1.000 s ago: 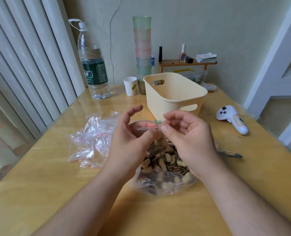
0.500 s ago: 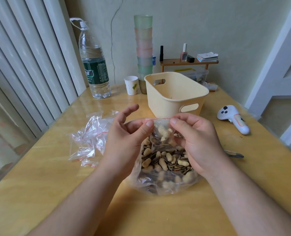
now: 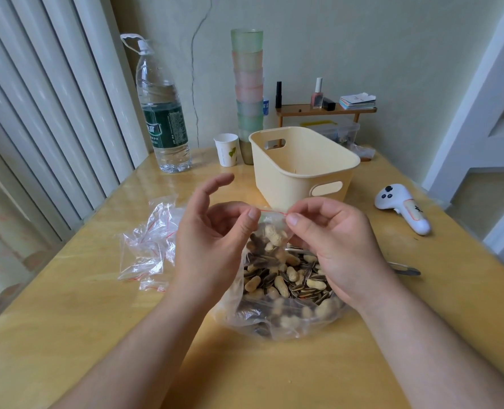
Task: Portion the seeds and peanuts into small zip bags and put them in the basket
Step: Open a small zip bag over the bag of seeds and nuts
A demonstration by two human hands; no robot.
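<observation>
We pinch red zip strip of small zip bag (image 3: 271, 228), left hand (image 3: 212, 243) and right hand (image 3: 330, 249) each clamped on one end, bag hanging over big bag of peanuts and seeds (image 3: 283, 290). Press seal along full strip before release. Basket (image 3: 303, 169) just behind, nothing between. Spare zip bags (image 3: 150, 246) left on tabletop (image 3: 67, 320); white controller (image 3: 404, 208) right, well apart.

Soft, even daylight enters from the left; scene bright. Glare on the glossy counter (image 3: 168, 184) at far left. Shadows faint (diffuse). Wide-angle distortion bends the edges. Focus sharp centrally, softer at margins.
</observation>
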